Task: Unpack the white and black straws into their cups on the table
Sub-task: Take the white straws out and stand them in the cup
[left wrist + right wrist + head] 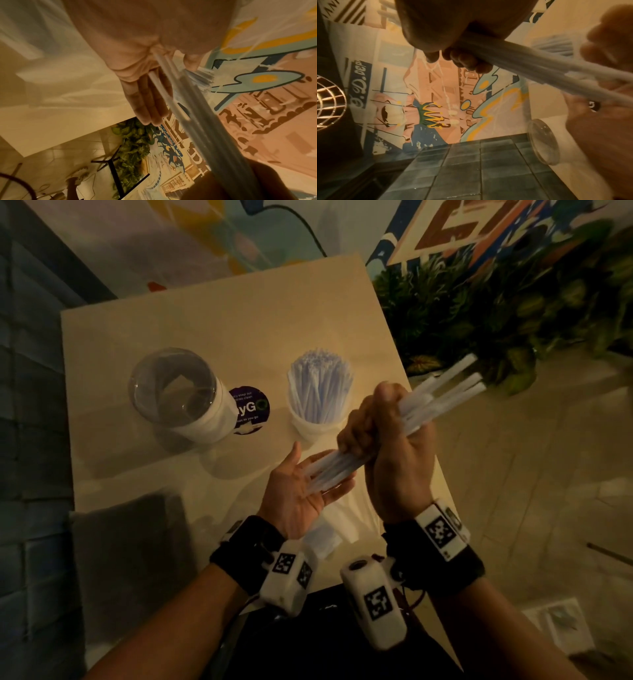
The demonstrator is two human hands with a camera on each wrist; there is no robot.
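My right hand [380,422] grips a bundle of white straws [442,395] in its fist above the table's near right part. The bundle's lower ends [329,470] rest against the flat palm of my left hand [301,487], whose fingers are straight. In the left wrist view the straws [193,108] run across that palm; in the right wrist view the bundle [522,60] leaves my fist. A white cup [318,395] full of white straws stands mid-table. An empty clear cup [178,395] with a white sleeve stands to its left. No black straws are visible.
A round dark sticker [250,409] lies between the cups. A dark flat pack [130,542] lies at the table's near left, and clear plastic wrapping [325,539] lies under my wrists. A leafy plant [496,302] stands past the table's right edge [387,313].
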